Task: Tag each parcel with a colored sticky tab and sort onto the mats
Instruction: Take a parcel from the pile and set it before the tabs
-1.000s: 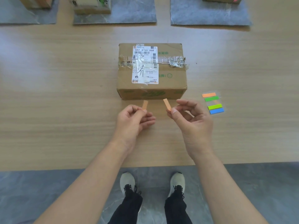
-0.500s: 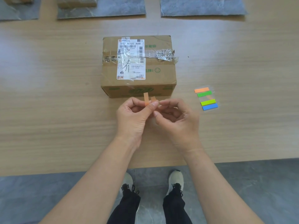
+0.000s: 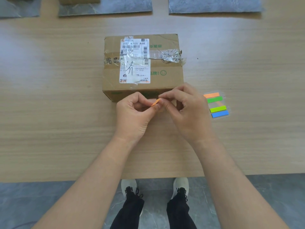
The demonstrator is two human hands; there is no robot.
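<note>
Both hands meet just in front of the parcel (image 3: 143, 66), a taped cardboard box with a white shipping label on top, which sits flat on the wooden surface (image 3: 49, 113). Between them is a small orange tab (image 3: 155, 102). The left hand (image 3: 135, 113) pinches its lower end with curled fingers (image 3: 154, 109), and the right hand (image 3: 186, 109) nips the upper end with thumb and forefinger. The strip is so small here that it may be one tab or two lying together. It is not yet on the box.

The tab is thin film, almost weightless and floppy, with one sticky end that likes to cling to skin or fold onto itself. It is best held by the plain coloured end, leaving the adhesive end free to press onto bare cardboard rather than the crinkled tape. The parcel looks stiff and fairly light, and a grip on two opposite side walls should lift it safely.

Just right of the hands lies the tab sheet (image 3: 216, 104), carrying orange, green, lime and blue strips. Grey mats (image 3: 214, 4) line the far edge, well apart from the box, which awaits tagging and then sorting
</note>
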